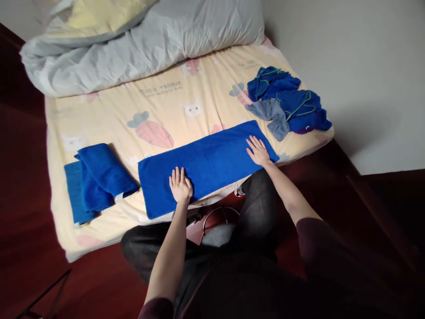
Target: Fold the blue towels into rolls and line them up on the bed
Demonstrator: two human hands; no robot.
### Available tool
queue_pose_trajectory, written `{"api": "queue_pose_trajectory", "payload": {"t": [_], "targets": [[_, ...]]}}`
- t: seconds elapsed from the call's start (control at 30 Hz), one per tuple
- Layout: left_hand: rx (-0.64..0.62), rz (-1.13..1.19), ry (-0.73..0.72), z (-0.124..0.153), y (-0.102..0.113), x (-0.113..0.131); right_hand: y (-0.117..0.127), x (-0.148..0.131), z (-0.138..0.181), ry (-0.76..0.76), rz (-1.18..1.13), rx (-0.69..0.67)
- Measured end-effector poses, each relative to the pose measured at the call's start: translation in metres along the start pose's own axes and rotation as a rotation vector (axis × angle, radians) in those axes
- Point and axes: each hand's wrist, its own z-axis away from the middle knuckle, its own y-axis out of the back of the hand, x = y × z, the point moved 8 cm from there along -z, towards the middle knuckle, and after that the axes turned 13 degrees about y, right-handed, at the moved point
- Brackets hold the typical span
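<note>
A blue towel point(212, 161) lies spread as a long flat rectangle along the near edge of the bed. My left hand point(181, 185) rests palm down on its left part, fingers stretched out. Near the towel's right end, my right hand point(258, 150) also lies flat, with its fingers apart. Neither hand grips anything. Left of the towel sits a stack of folded blue towels point(102, 177), stacked unevenly. To the right is a crumpled heap of blue cloths point(282, 95) with green edging, and a grey cloth point(270, 113) lies against it.
The bed point(195, 93) has a pale yellow sheet printed with carrots and cats. A bunched grey quilt point(149, 48) covers its far side. A white wall point(358, 79) stands at the right. Dark red floor point(26, 195) shows around the bed, with a thin black rod at lower left.
</note>
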Motion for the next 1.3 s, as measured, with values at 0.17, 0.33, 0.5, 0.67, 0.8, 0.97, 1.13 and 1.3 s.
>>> {"api": "queue_pose_trajectory", "payload": {"t": [0.17, 0.33, 0.5, 0.67, 0.8, 0.97, 1.13, 1.3], "targets": [[-0.021, -0.051, 0.019, 0.0, 0.001, 0.002, -0.004, 0.016, 0.0, -0.066, 0.052, 0.089], [-0.022, -0.092, 0.003, -0.002, 0.001, 0.005, -0.008, 0.016, -0.002, -0.075, 0.078, 0.121], [-0.078, -0.077, -0.032, 0.014, -0.031, 0.063, -0.008, 0.015, -0.002, -0.072, 0.115, 0.109], [-0.225, -0.1, -0.45, 0.075, -0.081, 0.235, -0.015, 0.02, -0.002, -0.082, 0.169, 0.088], [-0.296, -0.539, -0.744, 0.099, -0.102, 0.322, -0.02, 0.024, -0.001, -0.033, 0.205, 0.077], [-0.255, -0.431, -0.53, 0.04, -0.076, 0.233, -0.02, 0.023, -0.002, -0.075, 0.23, 0.064], [-0.154, -0.201, -0.227, -0.006, -0.035, 0.083, -0.016, 0.018, -0.002, -0.087, 0.225, 0.071], [-0.051, -0.259, 0.002, -0.021, 0.012, -0.005, -0.015, 0.018, -0.002, -0.108, 0.252, 0.071]]}}
